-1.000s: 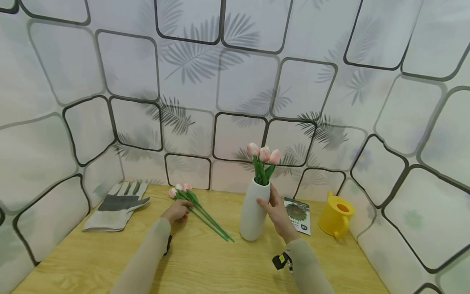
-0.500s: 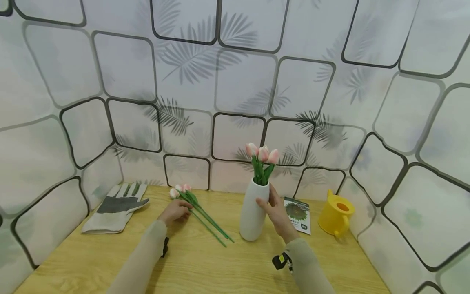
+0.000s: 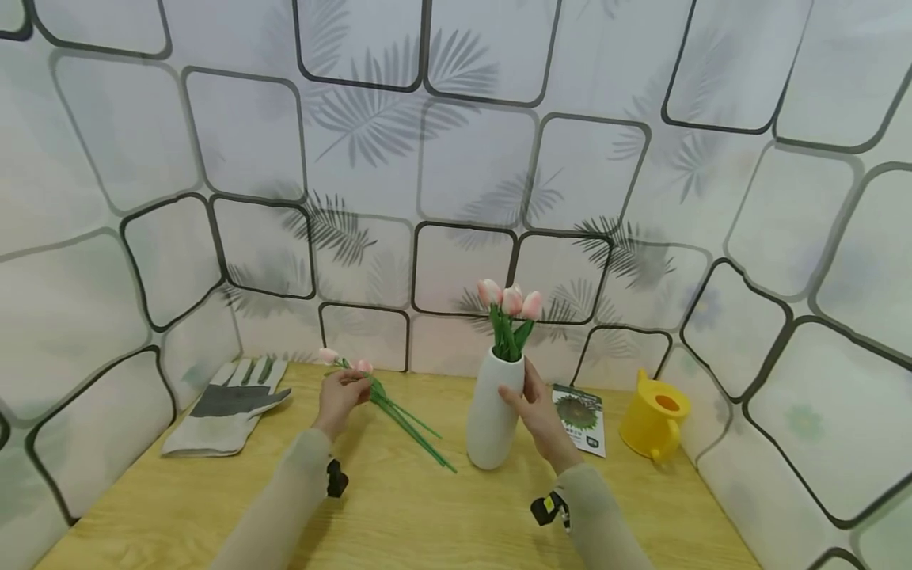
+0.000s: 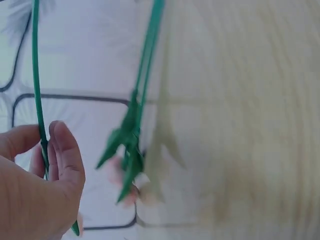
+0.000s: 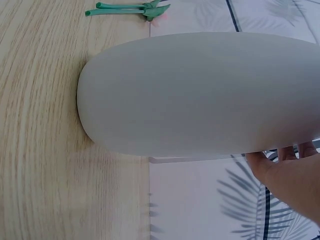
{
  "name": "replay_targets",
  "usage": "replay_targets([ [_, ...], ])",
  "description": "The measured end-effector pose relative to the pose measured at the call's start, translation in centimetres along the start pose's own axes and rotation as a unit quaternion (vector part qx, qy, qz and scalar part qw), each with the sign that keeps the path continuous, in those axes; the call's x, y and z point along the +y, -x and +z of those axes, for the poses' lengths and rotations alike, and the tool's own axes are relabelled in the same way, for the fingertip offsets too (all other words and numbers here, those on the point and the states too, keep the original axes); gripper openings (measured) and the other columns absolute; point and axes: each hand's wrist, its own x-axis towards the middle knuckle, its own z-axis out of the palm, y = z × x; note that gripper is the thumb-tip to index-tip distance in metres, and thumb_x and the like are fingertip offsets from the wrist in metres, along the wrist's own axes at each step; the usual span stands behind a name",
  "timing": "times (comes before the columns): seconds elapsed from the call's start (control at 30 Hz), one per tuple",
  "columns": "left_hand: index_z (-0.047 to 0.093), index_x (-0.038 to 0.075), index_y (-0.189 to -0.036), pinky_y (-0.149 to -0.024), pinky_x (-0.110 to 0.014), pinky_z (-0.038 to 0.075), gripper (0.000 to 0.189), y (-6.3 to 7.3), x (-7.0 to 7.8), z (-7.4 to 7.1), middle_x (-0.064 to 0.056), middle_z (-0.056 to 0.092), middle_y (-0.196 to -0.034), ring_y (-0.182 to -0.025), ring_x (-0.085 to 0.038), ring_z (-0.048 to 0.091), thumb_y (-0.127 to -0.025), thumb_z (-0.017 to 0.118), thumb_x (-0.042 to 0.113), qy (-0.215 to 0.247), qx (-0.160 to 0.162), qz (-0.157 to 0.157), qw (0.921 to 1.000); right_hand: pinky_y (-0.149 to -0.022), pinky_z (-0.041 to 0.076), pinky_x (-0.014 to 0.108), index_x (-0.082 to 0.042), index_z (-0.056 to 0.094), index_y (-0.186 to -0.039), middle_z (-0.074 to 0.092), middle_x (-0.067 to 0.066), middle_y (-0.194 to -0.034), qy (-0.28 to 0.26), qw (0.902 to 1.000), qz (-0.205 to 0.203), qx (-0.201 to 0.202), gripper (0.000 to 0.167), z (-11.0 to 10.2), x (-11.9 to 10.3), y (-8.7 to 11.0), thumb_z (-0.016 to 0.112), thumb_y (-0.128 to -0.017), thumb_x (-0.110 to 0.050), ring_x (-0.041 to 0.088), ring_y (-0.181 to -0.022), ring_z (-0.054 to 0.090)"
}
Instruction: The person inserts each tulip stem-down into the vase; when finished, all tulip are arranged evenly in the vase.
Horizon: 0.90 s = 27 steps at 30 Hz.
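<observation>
My left hand pinches the thin green stem of one artificial tulip between thumb and fingers, a little above the table. Its pale pink bloom shows past the hand. Beside it, the other pink tulips lie on the table with their stems pointing toward the vase. My right hand grips the upper right side of a tall white vase, which stands upright on the table. Several pink tulips stick out of its mouth. In the right wrist view, the vase hides part of the right hand's fingers.
A grey and white work glove lies at the left of the wooden table. Right of the vase are a seed packet and a yellow watering can. Patterned wall panels close off the back and sides.
My left hand has risen slightly with one tulip, whose bloom and stem have parted from the others on the table. The right hand and the vase have stayed in place.
</observation>
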Motion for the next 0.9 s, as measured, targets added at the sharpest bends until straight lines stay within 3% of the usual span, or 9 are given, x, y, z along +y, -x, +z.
replay_targets([
  [0.07, 0.056, -0.008, -0.118, -0.075, -0.027, 0.06, 0.029, 0.2, 0.7, 0.6, -0.007, 0.063, -0.092, -0.074, -0.012, 0.068, -0.092, 0.064, 0.002, 0.032, 0.005, 0.006, 0.9995, -0.119, 0.018, 0.058, -0.022, 0.006, -0.159, 0.014, 0.007, -0.165, -0.001, 1.0, -0.003, 0.002, 0.085, 0.0, 0.1, 0.0, 0.063, -0.097, -0.032, 0.03, -0.152, 0.014],
  [0.23, 0.058, -0.004, -0.115, -0.08, -0.031, 0.06, 0.024, 0.6, 2.5, 2.1, -0.012, 0.062, -0.095, -0.071, -0.011, 0.068, -0.092, 0.064, -0.002, 0.044, -0.007, 0.039, 0.9983, -0.119, 0.02, 0.058, -0.025, 0.01, -0.159, 0.018, 0.006, -0.164, -0.003, 0.9999, -0.011, 0.009, 0.083, -0.1, 0.1, -0.1, 0.064, -0.096, -0.031, 0.029, -0.151, 0.016],
  [0.4, 0.056, -0.003, -0.123, -0.085, -0.032, 0.059, 0.034, 1.1, 4.2, 3.0, -0.008, 0.057, -0.091, -0.075, -0.013, 0.069, -0.09, 0.066, -0.004, 0.068, -0.015, 0.037, 0.9969, -0.119, 0.021, 0.058, -0.025, 0.009, -0.159, 0.018, 0.005, -0.164, -0.001, 1.0, -0.004, 0.009, 0.084, -0.1, 0.1, -0.1, 0.064, -0.096, -0.033, 0.028, -0.151, 0.018],
  [0.6, 0.055, -0.001, -0.128, -0.088, -0.034, 0.058, 0.041, 1.6, 5.7, 3.7, -0.013, 0.052, -0.103, -0.077, -0.013, 0.068, -0.089, 0.066, -0.006, 0.088, -0.021, 0.054, 0.9944, -0.119, 0.021, 0.058, -0.023, 0.01, -0.159, 0.019, 0.007, -0.164, -0.001, 0.9999, -0.01, 0.01, 0.084, -0.1, 0.1, -0.2, 0.065, -0.096, -0.032, 0.03, -0.151, 0.019],
  [0.77, 0.055, -0.004, -0.131, -0.081, -0.028, 0.059, 0.045, 2.0, 6.4, 3.9, -0.017, 0.05, -0.109, -0.078, -0.014, 0.069, -0.088, 0.065, -0.01, 0.119, -0.008, 0.076, 0.9899, -0.118, 0.02, 0.059, -0.022, 0.007, -0.159, 0.017, 0.009, -0.164, 0.0, 1.0, -0.002, 0.002, 0.085, 0.0, 0.0, 0.0, 0.063, -0.097, -0.032, 0.031, -0.151, 0.018],
  [0.9, 0.055, -0.002, -0.131, -0.082, -0.027, 0.059, 0.047, 2.1, 7.6, 4.3, -0.011, 0.05, -0.107, -0.078, -0.013, 0.069, -0.086, 0.067, -0.01, 0.164, 0.011, 0.093, 0.982, -0.119, 0.019, 0.059, -0.022, 0.006, -0.159, 0.016, 0.009, -0.164, 0.002, 1.0, 0.003, 0.002, 0.085, 0.0, -0.1, 0.1, 0.063, -0.097, -0.031, 0.032, -0.151, 0.016],
])
